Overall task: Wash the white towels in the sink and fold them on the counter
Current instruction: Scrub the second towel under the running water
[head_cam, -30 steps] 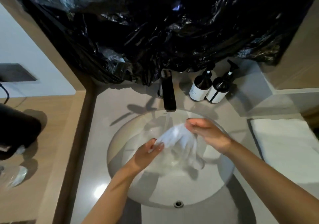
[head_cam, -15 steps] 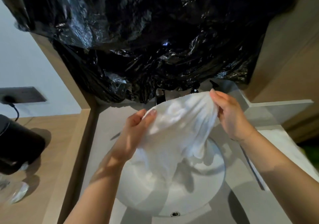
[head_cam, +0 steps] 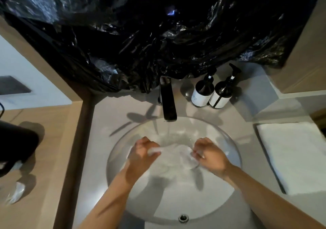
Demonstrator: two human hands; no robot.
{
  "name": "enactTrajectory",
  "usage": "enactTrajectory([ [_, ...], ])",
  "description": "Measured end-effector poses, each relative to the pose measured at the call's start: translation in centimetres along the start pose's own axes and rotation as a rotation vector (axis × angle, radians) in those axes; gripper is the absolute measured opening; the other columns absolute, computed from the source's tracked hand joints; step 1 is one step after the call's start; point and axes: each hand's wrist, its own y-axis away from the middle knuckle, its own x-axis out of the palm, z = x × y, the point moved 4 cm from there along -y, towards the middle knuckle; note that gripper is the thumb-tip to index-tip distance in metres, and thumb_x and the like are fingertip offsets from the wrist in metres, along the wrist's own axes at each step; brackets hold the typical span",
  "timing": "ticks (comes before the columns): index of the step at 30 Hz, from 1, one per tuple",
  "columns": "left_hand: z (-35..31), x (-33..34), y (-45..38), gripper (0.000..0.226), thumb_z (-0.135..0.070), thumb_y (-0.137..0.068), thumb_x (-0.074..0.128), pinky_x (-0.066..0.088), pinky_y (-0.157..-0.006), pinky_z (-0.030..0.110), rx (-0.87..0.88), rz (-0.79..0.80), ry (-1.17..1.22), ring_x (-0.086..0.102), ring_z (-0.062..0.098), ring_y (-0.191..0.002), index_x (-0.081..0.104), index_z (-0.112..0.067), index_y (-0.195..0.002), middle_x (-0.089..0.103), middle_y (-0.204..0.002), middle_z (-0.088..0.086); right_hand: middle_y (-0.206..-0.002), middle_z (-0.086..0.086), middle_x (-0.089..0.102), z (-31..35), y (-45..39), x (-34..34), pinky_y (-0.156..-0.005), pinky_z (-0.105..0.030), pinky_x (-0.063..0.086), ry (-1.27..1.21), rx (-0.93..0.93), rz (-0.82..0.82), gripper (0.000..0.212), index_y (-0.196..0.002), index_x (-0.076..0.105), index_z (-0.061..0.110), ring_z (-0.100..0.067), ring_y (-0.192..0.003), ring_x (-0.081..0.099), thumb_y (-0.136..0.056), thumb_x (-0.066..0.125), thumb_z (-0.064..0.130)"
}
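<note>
I am bringing the white towel (head_cam: 173, 160) back down into the sink (head_cam: 234, 151). Half a second ago I was holding it up high in front of the black plastic, spread wide. Now it is lying low in the bowl, bunched between my hands, right under the water running from the tap (head_cam: 168, 101). My left hand (head_cam: 142, 153) is gripping one end, and my right hand (head_cam: 210, 155) is pinching the other end. My hands are sitting further apart than a second ago. My head is tipping down again too, so the two bottles (head_cam: 210, 91) and the folded towel (head_cam: 296, 156) on the counter are showing again.
</note>
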Motion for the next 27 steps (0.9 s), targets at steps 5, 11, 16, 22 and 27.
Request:
enactTrajectory([
  [5,5.3,7.8,-1.1,0.081,-0.07,-0.077,0.034,0.027,-0.111,0.06,0.09,0.179,-0.509,0.044,0.029,-0.136,0.05,-0.017,-0.136,0.043,-0.149,0.009,-0.145,-0.007,0.047,1.6,-0.6,7.7,-0.114,-0.039,0.014,0.229,-0.177,0.094,0.058,-0.137,0.049,0.019,-0.026,-0.134,0.043,-0.086,0.041,0.045],
  [11,8.3,12.6,-2.8,0.067,-0.058,-0.084,0.037,-0.012,-0.117,0.052,-0.041,0.368,-0.537,0.049,0.033,-0.123,0.048,-0.017,-0.136,0.062,-0.123,0.013,-0.159,-0.008,0.024,-0.6,-2.7,12.6,-0.121,-0.042,0.002,0.213,-0.01,0.214,0.054,-0.149,0.033,0.015,-0.027,-0.148,0.015,-0.097,0.044,0.027],
  [16,7.2,12.2,-3.6,0.053,-0.028,-0.095,0.04,0.007,-0.12,0.045,-0.286,0.274,-0.364,0.028,0.034,-0.141,0.039,-0.011,-0.145,0.04,-0.148,0.017,-0.127,-0.013,0.061,-0.4,-3.5,12.8,-0.109,-0.035,0.036,-0.034,0.131,0.234,0.039,-0.121,0.059,0.016,-0.036,-0.123,0.052,-0.097,0.046,0.043],
  [22,6.1,10.0,-2.8,0.039,-0.036,-0.095,0.04,0.049,-0.089,0.048,-0.343,-0.005,0.105,0.065,0.031,-0.095,0.067,-0.009,-0.101,0.068,-0.096,0.011,-0.115,0.001,0.057,0.4,-3.4,10.4,-0.096,-0.031,0.04,-0.265,0.298,0.161,0.029,-0.126,0.057,0.02,-0.018,-0.108,0.052,-0.102,0.04,0.023],
  [27,3.0,6.9,-2.2,0.038,-0.044,-0.097,0.047,0.045,-0.087,0.034,-0.146,0.029,0.391,0.062,0.013,-0.086,0.066,-0.012,-0.091,0.068,-0.088,-0.003,-0.088,-0.001,0.062,2.7,-2.9,5.0,-0.076,-0.017,0.043,-0.786,0.371,-0.098,0.018,-0.092,0.061,0.015,-0.012,-0.079,0.057,-0.102,0.045,0.014],
])
